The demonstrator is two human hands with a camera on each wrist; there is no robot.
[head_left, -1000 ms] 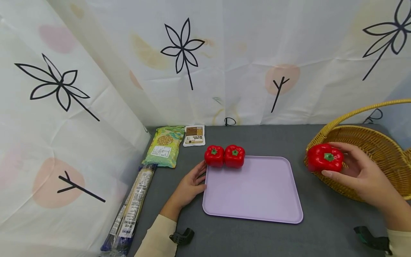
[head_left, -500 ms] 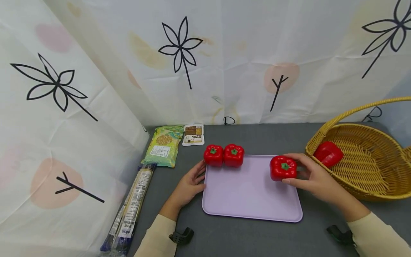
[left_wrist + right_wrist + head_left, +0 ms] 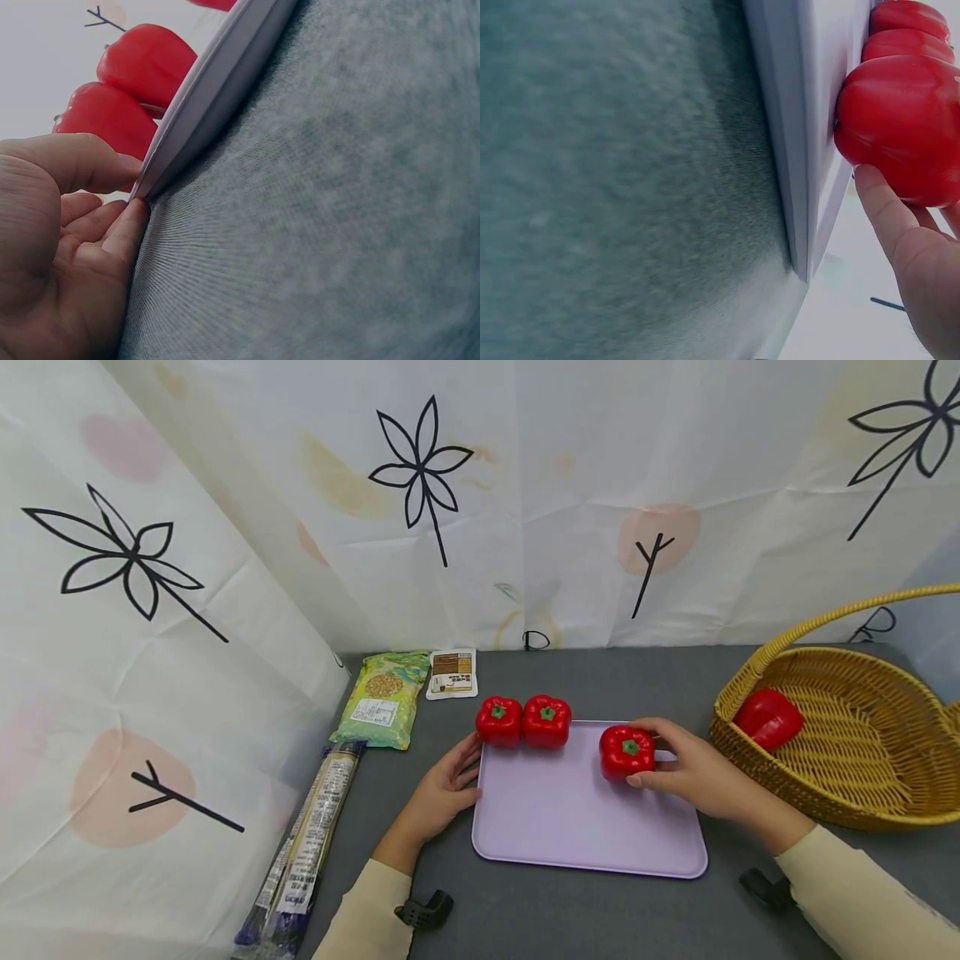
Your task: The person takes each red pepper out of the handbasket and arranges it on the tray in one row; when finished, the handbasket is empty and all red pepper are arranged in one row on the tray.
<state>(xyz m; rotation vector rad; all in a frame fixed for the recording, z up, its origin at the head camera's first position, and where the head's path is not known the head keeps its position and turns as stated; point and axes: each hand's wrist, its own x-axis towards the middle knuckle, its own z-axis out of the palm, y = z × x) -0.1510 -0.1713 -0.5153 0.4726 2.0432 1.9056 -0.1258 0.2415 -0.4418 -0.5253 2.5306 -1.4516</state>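
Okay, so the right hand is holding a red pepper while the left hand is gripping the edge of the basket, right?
Not quite: the left hand grips the edge of the purple tray, not the basket, as the left wrist view shows. The right hand does hold a red pepper.

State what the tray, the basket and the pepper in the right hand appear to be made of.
Tray: likely plastic, matte lilac; smooth, evenly coloured, with a moulded-looking edge.
Basket: woven yellow-brown strands, slightly shiny; wicker or plastic imitation, unclear which.
Held pepper: glossy red with bright highlights; possibly moulded plastic or foam, though a real one isn't ruled out.
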